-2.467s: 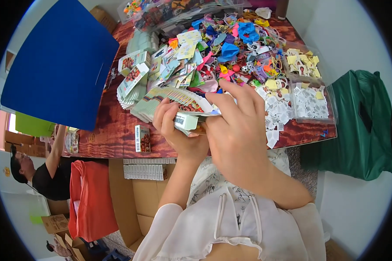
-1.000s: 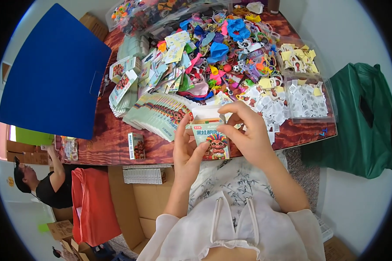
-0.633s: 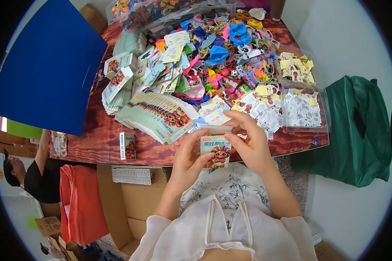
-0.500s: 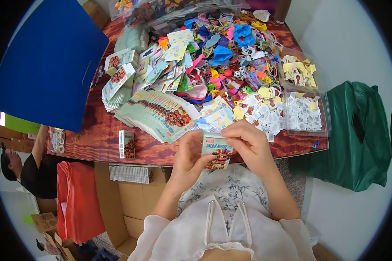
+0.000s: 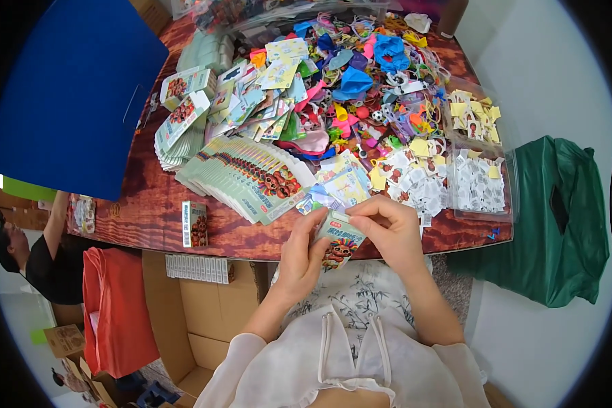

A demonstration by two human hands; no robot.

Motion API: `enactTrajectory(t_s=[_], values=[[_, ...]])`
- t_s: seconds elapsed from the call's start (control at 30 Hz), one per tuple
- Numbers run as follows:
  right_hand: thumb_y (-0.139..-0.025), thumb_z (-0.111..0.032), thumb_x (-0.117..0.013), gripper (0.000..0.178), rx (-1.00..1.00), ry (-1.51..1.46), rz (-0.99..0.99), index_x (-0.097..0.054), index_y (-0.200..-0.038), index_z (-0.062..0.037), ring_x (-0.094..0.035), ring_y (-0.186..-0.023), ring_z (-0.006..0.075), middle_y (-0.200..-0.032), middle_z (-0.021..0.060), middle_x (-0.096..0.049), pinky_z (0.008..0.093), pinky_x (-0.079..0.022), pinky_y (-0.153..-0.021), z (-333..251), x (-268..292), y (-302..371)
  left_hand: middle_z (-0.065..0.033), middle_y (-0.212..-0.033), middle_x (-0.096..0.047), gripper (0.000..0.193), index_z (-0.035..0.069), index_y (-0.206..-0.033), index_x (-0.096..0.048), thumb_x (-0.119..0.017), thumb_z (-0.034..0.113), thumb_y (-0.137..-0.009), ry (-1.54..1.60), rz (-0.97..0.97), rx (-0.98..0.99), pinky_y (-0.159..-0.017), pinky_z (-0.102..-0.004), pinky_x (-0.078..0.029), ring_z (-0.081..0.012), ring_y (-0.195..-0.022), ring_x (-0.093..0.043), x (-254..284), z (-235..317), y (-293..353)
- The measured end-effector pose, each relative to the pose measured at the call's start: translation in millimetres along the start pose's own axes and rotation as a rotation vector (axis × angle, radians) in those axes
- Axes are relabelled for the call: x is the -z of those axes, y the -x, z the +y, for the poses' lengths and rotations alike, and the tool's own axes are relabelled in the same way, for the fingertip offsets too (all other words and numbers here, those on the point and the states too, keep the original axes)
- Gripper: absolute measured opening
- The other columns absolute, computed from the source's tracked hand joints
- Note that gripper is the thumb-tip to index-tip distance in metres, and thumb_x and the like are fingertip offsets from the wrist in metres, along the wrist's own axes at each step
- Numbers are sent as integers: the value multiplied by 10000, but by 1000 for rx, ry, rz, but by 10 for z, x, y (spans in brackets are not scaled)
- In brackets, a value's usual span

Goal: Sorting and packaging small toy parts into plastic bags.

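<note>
1. A small flat printed cardboard box [image 5: 338, 239] is pinched between both hands at the lower centre of the frame, just past the table's near edge.
2. The left hand [image 5: 302, 257] is closed on the box's lower left side; the right hand [image 5: 389, 230] is pressed together on its upper right corner.
3. A fanned stack of glossy flattened cartons [image 5: 248, 178] is laid just above and left of the hands.
4. A heap of bright small toys [image 5: 360, 88] is spread across the wood-grain table [image 5: 149, 204].
5. A single upright box [image 5: 194, 224] is seen near the table's edge, left of the hands.
6. An open brown cardboard carton [image 5: 183, 299] is set below the table edge, lower left.
</note>
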State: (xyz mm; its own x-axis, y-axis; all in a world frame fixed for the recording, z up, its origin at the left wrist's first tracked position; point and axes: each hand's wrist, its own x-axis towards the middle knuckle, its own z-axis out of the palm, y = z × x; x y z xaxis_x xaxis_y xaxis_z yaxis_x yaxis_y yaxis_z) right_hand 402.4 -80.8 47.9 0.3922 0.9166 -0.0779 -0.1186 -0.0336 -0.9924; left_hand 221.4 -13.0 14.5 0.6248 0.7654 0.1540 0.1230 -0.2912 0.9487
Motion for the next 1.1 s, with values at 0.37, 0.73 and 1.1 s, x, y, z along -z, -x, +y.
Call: enactTrajectory(t_s=[0.37, 0.73, 1.1], values=[[-848, 58, -679, 242, 363, 340, -97, -729, -1079, 8, -668, -946, 229, -1051, 121, -704, 304, -524, -806, 119, 29, 26, -188, -1188, -576, 395, 16, -1387, -491, -514, 17, -993, -114, 54, -54, -947, -379, -467, -322, -1084, -590, 20, 91, -89], [-854, 49, -669, 199, 331, 355, -123, -712, -1046, 18, -655, -875, 214, -980, 112, -688, 306, -507, -765, -28, -34, 12, -126, -1197, -602, 391, -1, -1400, -477, -520, 31, -1012, -108, -75, -6, -949, -325, -461, -189, -1071, -580, 61, 150, -74], [-870, 45, -677, 44, 120, 309, -107, -680, -913, 35, -614, -770, 68, -905, 35, -643, 214, -487, -649, -10, -87, -46, -155, -1133, -654, 376, -5, -1362, -492, -539, 7, -989, -96, -4, -32, -824, -331, -511, -204, -925, -642, 8, 58, -21]])
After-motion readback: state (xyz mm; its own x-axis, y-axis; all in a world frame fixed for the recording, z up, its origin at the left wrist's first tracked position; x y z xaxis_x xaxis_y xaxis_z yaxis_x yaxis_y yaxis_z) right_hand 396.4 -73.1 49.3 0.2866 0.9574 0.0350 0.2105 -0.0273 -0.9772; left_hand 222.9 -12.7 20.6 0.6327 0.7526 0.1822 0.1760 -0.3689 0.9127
